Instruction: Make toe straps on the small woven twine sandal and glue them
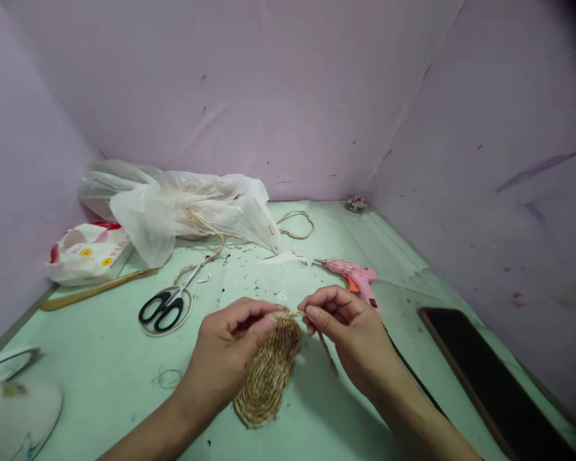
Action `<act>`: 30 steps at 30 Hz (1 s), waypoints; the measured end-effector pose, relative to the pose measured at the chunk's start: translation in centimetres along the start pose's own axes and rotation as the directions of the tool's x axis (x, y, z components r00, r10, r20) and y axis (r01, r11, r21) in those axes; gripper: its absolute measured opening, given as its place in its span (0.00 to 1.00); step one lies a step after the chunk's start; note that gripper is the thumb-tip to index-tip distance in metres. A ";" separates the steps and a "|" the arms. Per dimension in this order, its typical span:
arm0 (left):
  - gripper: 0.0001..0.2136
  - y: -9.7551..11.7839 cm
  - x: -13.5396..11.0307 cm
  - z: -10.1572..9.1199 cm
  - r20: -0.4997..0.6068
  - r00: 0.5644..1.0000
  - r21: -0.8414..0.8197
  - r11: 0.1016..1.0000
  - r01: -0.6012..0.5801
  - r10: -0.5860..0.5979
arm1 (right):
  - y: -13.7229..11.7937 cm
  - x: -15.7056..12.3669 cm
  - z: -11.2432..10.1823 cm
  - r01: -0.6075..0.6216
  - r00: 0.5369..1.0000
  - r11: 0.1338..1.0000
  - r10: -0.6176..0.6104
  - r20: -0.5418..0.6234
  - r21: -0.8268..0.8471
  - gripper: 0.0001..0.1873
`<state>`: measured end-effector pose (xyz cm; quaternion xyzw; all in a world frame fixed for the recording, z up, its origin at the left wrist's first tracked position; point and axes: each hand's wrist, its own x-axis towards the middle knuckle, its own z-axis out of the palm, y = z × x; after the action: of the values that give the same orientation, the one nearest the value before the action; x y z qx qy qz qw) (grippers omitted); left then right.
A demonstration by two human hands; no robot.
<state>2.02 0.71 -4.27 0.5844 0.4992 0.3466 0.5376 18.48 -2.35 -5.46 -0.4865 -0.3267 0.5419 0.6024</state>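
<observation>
A flat oval mat of coiled jute rope (269, 378) lies on the green table (100, 371) in front of me. My left hand (230, 349) grips its upper edge, fingers curled over the rim. My right hand (345, 326) is closed in a pinch on the loose rope end (294, 314) at the top of the mat. A strand of that rope hangs down below my right palm.
Black-handled scissors (166, 307) lie to the left, with a pink glue gun (355, 278) behind my right hand. A white plastic bag (182, 205) with rope spilling out sits at the back. A dark phone (484, 378) lies at right; lilac walls enclose the table.
</observation>
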 end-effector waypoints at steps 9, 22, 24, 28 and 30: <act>0.11 -1.8 2.9 -2.4 -0.234 0.955 -0.350 0.932 0.092 -0.182 | -0.1 0.4 -0.8 -0.381 0.903 0.874 0.282 0.324 0.301 0.12; 0.12 -2.0 3.2 -2.5 -0.289 0.943 -0.323 0.944 0.070 -0.168 | 0.0 0.5 -0.7 -0.298 0.944 0.885 0.219 0.246 0.357 0.15; 0.12 -2.1 3.1 -2.5 -0.262 0.952 -0.294 0.953 0.076 -0.156 | 0.1 0.6 -0.7 -0.243 0.964 0.894 0.177 0.201 0.377 0.16; 0.11 -2.4 2.5 -2.2 -0.146 0.983 -0.142 0.985 0.093 -0.114 | 0.3 0.9 -0.7 -0.152 0.988 0.883 0.152 0.034 0.444 0.12; 0.11 -2.2 2.2 -2.0 -0.089 0.989 -0.033 0.992 0.118 -0.121 | 0.4 1.2 -1.0 -0.101 0.988 0.882 0.143 -0.057 0.460 0.12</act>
<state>0.25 3.26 -6.35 0.5296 0.5525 0.3471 0.5421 19.47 -1.46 -6.30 -0.3750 -0.1323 0.6179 0.6782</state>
